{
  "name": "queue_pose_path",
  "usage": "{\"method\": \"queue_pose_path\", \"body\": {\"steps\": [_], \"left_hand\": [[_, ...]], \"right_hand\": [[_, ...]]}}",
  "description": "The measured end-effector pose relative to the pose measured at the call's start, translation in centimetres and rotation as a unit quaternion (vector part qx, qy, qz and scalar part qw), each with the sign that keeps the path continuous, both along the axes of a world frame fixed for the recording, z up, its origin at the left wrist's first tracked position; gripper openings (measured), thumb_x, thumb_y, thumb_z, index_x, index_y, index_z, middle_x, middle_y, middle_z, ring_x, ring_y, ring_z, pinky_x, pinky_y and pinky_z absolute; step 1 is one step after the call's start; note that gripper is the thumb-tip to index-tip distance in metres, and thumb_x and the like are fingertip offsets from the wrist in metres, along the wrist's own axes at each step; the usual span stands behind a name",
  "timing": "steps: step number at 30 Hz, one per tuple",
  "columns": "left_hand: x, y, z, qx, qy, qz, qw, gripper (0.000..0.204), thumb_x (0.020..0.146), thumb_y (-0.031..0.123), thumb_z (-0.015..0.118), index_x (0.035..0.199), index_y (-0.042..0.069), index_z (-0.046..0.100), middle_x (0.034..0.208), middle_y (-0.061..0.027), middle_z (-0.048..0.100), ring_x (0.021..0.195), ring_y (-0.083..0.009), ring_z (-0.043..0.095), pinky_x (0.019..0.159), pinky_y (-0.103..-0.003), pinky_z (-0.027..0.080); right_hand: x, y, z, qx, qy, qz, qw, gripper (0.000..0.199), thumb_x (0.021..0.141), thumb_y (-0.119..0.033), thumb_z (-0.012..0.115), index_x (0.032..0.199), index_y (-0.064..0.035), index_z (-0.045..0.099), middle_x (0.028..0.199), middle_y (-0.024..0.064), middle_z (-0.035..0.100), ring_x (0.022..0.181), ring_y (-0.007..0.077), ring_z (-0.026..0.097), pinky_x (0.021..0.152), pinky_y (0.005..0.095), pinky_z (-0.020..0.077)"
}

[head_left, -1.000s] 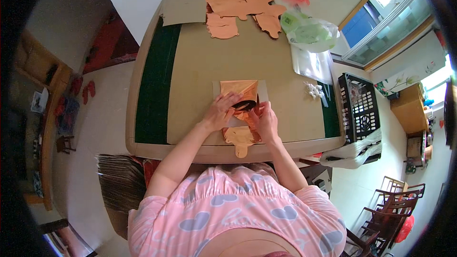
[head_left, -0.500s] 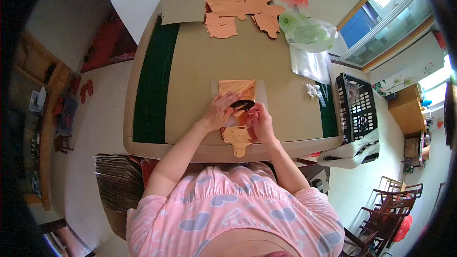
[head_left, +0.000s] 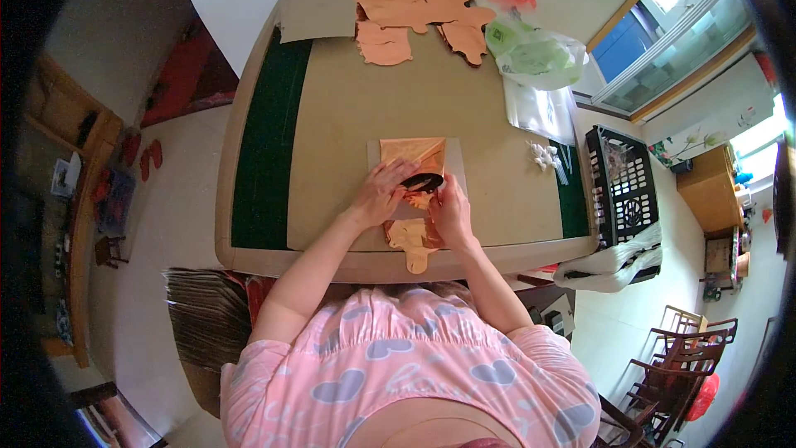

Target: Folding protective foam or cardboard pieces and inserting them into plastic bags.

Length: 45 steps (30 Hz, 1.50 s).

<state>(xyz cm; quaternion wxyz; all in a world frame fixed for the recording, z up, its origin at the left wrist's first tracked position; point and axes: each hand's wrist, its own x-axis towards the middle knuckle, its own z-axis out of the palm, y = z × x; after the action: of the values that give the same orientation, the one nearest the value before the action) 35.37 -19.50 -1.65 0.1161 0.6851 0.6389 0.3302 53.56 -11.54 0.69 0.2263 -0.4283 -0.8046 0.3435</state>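
Copper-coloured and shiny, the foil sheet (head_left: 406,149) lies on a pale grey board (head_left: 455,162) near the front of the brown tabletop (head_left: 356,99), directly before the person. Creases fan across its surface, so it is probably thin, very light and soft, quick to crinkle and likely slippery under dry fingertips; a sharp tug might tear it or leave a lasting fold. On its lower part, a dark curved patch (head_left: 429,184) shows between the hands; whether that is an opening or a shaded fold, I cannot tell. The left hand (head_left: 384,191) rests over the sheet's lower left with its fingers extended and close together, a good broad hold for so flimsy a material. At the lower right edge, the right hand (head_left: 449,209) has its fingers drawn in narrowly toward the thumb, but whether they pinch the foil is hidden. Gripping close to the border, with the flat palm bracing nearby, seems the gentlest choice. Just below lies a paler gold cut-out (head_left: 410,236), its rounded tab over the table's front border; it looks somewhat flatter, and that tab would offer an easy pinch.
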Motion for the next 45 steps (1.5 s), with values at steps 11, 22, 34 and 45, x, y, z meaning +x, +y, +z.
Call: {"method": "queue_pose_path", "body": {"steps": [11,22,34,45], "left_hand": [[-0.2,0.0,-0.5,0.005,0.009,0.000,1.000,0.055,0.091,0.015,0.046,0.146,0.016,0.037,0.148,-0.0054,0.040,0.137,-0.0247,0.036,0.113,-0.044,0.025],[0.0,0.0,-0.3,0.013,0.018,0.007,1.000,0.058,0.088,0.010,0.052,0.144,0.017,0.039,0.148,-0.0069,0.041,0.138,-0.0274,0.036,0.113,-0.047,0.025],[0.5,0.0,0.9,0.004,0.110,-0.017,0.994,0.069,0.068,0.029,0.076,0.133,0.022,0.054,0.147,-0.0201,0.037,0.139,-0.0321,0.033,0.115,-0.046,0.025],[0.8,0.0,1.6,0.008,0.092,-0.017,0.996,0.065,0.065,0.015,0.072,0.128,0.019,0.056,0.145,-0.0190,0.039,0.137,-0.0333,0.034,0.115,-0.046,0.024]], "right_hand": [[0.1,0.0,3.9,-0.208,0.061,0.064,0.974,0.012,0.088,-0.002,0.053,0.098,-0.0015,0.058,0.095,0.0192,0.059,0.086,0.0391,0.060,0.073,0.0427,0.0513],[2.8,2.0,-0.1,0.228,-0.034,0.225,0.947,0.026,0.079,-0.011,0.061,0.105,-0.0084,0.065,0.121,0.0088,0.059,0.118,0.0293,0.051,0.098,0.0421,0.0397],[6.8,0.2,0.2,0.209,-0.055,0.315,0.924,0.030,0.075,-0.013,0.064,0.104,-0.0095,0.068,0.120,0.0080,0.061,0.123,0.0258,0.048,0.106,0.0455,0.0321],[0.3,6.6,4.1,0.155,0.053,0.167,0.972,0.035,0.088,-0.003,0.055,0.123,-0.0095,0.059,0.135,0.0138,0.051,0.122,0.0314,0.049,0.100,0.0457,0.0405]]}}
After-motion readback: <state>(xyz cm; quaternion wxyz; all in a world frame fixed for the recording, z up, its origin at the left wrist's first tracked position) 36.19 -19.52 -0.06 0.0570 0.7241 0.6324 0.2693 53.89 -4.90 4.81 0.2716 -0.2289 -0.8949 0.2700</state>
